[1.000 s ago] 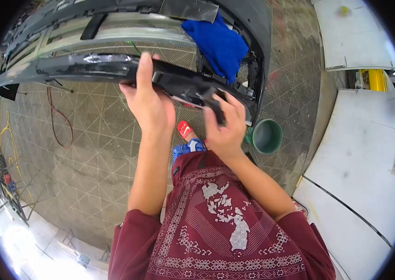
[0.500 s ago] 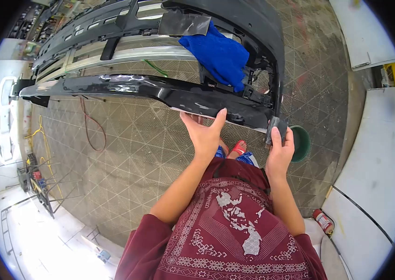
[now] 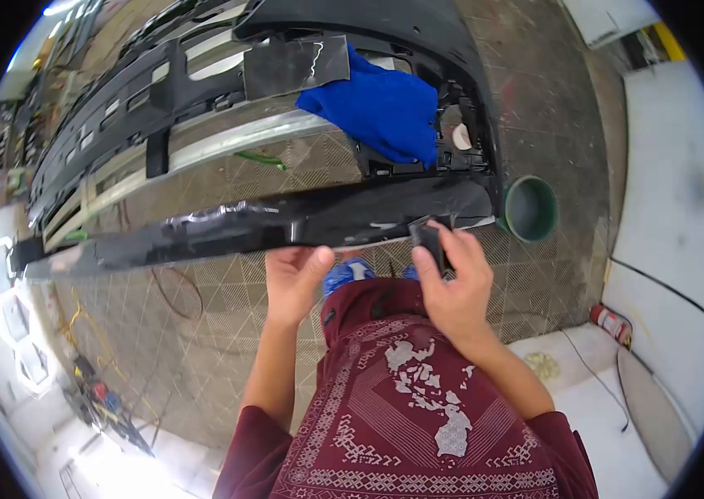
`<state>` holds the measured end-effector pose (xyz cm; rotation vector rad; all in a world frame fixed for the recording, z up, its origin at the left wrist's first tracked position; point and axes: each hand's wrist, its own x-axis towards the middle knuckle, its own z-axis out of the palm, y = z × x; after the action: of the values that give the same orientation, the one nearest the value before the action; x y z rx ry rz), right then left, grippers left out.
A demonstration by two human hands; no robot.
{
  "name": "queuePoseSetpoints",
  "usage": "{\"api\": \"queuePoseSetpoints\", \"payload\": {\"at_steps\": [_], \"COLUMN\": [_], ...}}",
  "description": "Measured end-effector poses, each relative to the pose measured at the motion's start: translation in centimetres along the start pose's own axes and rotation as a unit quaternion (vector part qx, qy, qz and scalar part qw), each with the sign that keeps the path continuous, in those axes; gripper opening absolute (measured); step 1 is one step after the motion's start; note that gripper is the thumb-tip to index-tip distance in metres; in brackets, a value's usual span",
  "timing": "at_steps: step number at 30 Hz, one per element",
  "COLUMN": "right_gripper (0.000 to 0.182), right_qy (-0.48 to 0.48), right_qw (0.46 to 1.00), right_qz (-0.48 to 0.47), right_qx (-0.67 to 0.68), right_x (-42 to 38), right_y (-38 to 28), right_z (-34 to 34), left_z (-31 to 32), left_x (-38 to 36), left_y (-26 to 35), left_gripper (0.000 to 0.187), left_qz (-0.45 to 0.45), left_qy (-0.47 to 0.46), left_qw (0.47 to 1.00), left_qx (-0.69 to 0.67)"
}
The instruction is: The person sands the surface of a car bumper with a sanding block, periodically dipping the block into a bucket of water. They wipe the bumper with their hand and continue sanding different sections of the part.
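Observation:
A long black car bumper (image 3: 227, 229) stretches across in front of me, its glossy lower edge nearest my body. My left hand (image 3: 295, 279) grips that edge near the middle, thumb on the near side and fingers partly hidden beneath. In my right hand (image 3: 458, 274) is a folded piece of dark sandpaper (image 3: 428, 239), pinched between thumb and fingers against the edge farther right. A blue cloth (image 3: 393, 108) drapes over the bumper's right part. Beside it lies a flat dark sheet (image 3: 285, 71) with a wet shine.
A green bucket (image 3: 530, 209) stands on the patterned floor beyond the bumper's right end. A red fire extinguisher (image 3: 611, 323) is by the white wall at right. Hoses and cords lie on the floor at left, near a metal stand (image 3: 111, 407).
My right hand has moved left along the bumper edge with the sandpaper, from the right end. My left hand has also shifted left. The view has tilted, and the bumper's near edge sits lower.

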<state>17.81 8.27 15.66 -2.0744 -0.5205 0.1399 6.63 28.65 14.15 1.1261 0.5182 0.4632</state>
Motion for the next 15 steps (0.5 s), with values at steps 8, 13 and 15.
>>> {"api": "queuePoseSetpoints", "payload": {"at_steps": [8, 13, 15], "right_gripper": [0.03, 0.027, 0.028], "right_qy": [0.099, 0.108, 0.136], "right_qw": [0.987, 0.987, 0.975], "right_qz": [0.119, 0.066, 0.169], "right_qx": [-0.037, -0.098, -0.054], "right_x": [-0.3, 0.3, 0.1], "right_y": [-4.4, -8.1, -5.6], "right_z": [4.1, 5.5, 5.0], "left_z": [-3.9, -4.7, -4.7], "left_x": [2.2, 4.0, 4.2], "left_y": [0.1, 0.5, 0.2], "left_gripper": [0.037, 0.044, 0.05], "left_qz": [-0.089, -0.09, -0.098], "left_qy": [-0.193, -0.3, -0.313], "left_qw": [0.969, 0.931, 0.923], "left_qx": [0.127, 0.187, 0.2]}}
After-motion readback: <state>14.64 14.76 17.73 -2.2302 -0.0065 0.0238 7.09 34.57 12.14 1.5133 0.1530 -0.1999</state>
